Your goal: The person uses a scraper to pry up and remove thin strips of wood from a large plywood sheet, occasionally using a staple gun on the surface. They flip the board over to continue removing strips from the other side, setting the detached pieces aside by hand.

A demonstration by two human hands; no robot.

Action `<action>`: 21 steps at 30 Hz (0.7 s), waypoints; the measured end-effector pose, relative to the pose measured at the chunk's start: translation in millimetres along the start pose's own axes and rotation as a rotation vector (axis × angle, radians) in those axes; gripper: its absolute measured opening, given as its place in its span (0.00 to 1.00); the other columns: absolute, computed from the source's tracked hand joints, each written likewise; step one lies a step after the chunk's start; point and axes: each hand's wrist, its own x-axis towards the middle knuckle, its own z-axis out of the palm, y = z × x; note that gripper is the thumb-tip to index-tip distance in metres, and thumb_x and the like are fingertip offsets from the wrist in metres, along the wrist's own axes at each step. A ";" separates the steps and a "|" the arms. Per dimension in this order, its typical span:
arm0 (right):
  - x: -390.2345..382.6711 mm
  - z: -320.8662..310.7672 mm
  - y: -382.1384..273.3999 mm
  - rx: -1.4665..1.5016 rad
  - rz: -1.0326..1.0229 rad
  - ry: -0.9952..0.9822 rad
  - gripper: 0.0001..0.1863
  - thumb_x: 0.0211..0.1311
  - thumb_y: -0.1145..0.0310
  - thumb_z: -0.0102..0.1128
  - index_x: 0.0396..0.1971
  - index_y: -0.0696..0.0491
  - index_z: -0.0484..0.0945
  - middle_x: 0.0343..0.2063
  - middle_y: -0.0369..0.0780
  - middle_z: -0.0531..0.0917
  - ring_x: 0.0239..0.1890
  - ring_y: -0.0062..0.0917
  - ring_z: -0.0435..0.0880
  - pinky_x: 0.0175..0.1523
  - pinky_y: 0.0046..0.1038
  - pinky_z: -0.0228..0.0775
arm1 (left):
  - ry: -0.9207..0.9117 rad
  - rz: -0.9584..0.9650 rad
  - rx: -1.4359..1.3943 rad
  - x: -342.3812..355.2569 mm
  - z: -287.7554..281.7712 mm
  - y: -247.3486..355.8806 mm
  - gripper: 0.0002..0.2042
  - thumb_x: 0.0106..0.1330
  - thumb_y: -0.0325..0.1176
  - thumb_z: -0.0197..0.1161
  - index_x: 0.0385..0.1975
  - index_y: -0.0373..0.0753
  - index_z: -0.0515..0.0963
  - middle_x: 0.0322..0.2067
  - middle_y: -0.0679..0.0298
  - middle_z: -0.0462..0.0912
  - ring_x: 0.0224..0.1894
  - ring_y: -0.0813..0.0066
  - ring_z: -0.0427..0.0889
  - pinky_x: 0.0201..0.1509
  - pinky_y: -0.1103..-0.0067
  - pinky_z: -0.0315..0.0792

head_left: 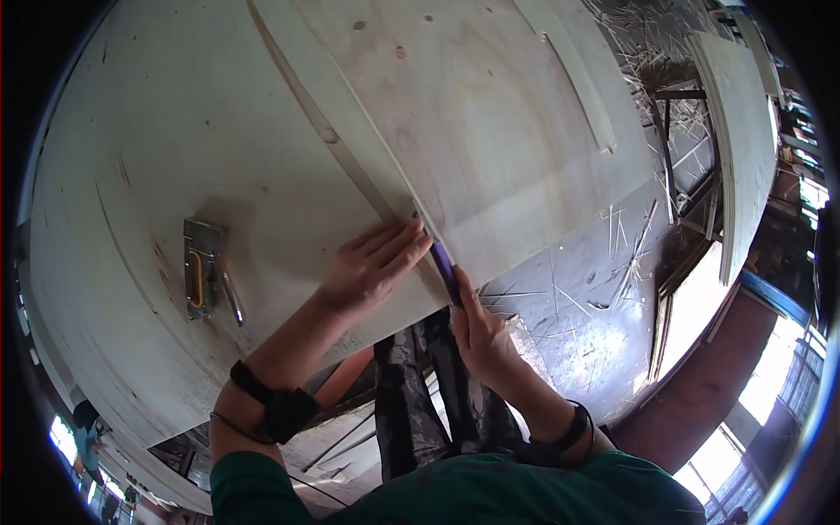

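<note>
My right hand (pixel 479 337) is closed around a slim purple-handled tool (pixel 444 271). Its far end lies at the edge of an upper plywood sheet (pixel 490 131), where a small metal part shows; the kind of tool is unclear. My left hand (pixel 372 267) rests flat with fingers stretched out, its fingertips beside that end of the tool. Beneath the left hand is a wide pale plywood sheet (pixel 131 192). A narrow brownish strip (pixel 328 136) runs along this lower sheet toward the left fingertips.
Left of my left forearm lie a metal staple gun (pixel 201 271) and a slim pen-like tool (pixel 232 293). A thin wood strip (pixel 577 83) rests on the upper sheet. Splinters litter the grey floor (pixel 569 302) at right, near stacked plywood (pixel 744 131). People stand far off at lower left.
</note>
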 end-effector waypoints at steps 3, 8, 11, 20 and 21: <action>-33.0 -14.8 18.3 0.017 0.016 0.001 0.31 0.71 0.76 0.47 0.72 0.55 0.51 0.33 0.57 0.82 0.32 0.49 0.85 0.36 0.40 0.77 | 0.137 -0.245 -0.010 11.9 30.7 75.1 0.23 0.58 0.24 0.61 0.56 0.36 0.75 0.55 0.52 0.80 0.56 0.59 0.81 0.64 0.66 0.73; -87.6 -12.5 43.7 0.061 0.019 0.010 0.32 0.70 0.75 0.49 0.72 0.54 0.52 0.27 0.54 0.80 0.28 0.47 0.84 0.34 0.39 0.75 | 0.099 -0.082 0.044 -18.6 52.7 100.2 0.17 0.62 0.28 0.61 0.52 0.39 0.78 0.51 0.57 0.83 0.53 0.64 0.84 0.60 0.70 0.76; -128.4 -4.3 55.8 0.053 -0.003 0.018 0.32 0.70 0.76 0.49 0.72 0.54 0.52 0.26 0.54 0.79 0.27 0.46 0.83 0.34 0.39 0.74 | 0.063 0.114 0.009 -38.9 53.5 106.0 0.19 0.61 0.27 0.62 0.53 0.40 0.78 0.51 0.57 0.83 0.51 0.64 0.84 0.58 0.70 0.78; -202.7 -26.4 32.1 -0.042 0.074 -0.058 0.32 0.70 0.75 0.49 0.72 0.50 0.52 0.25 0.53 0.80 0.24 0.46 0.83 0.32 0.36 0.73 | -0.124 0.233 -0.212 -30.6 -1.7 133.2 0.18 0.59 0.29 0.65 0.50 0.50 0.81 0.54 0.61 0.81 0.51 0.68 0.84 0.53 0.71 0.80; -205.4 -29.1 28.1 -0.053 0.069 -0.064 0.32 0.71 0.75 0.49 0.73 0.49 0.52 0.25 0.53 0.80 0.24 0.46 0.83 0.31 0.37 0.73 | -0.014 0.179 -0.092 -25.8 -2.7 118.4 0.19 0.56 0.31 0.67 0.50 0.50 0.80 0.51 0.65 0.81 0.50 0.68 0.84 0.53 0.72 0.79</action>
